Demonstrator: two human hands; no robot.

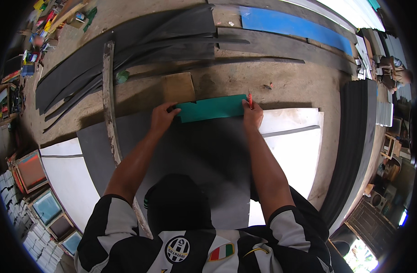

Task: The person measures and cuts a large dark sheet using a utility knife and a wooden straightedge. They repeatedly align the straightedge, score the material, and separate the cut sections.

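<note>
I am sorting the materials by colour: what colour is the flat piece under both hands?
The flat piece is teal green, plain and without pattern; the head view shows it best, lying on a dark grey sheet.

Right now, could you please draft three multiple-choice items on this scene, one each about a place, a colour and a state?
1. Where does the teal template lie?
A. at the far edge of the dark grey sheet
B. on the blue strip
C. on the brown cardboard piece

2. What colour is the pencil at the template's right end?
A. black
B. red
C. yellow

3. What is the left hand doing?
A. lifted clear of everything
B. gripping the wooden batten
C. pressing on the template's left end

Answers:
1 A, the template rests along the sheet's far edge, beside the brown cardboard piece.
2 B, the pencil in the right hand is red.
3 C, the left hand's fingers rest on the template's left end.
</note>
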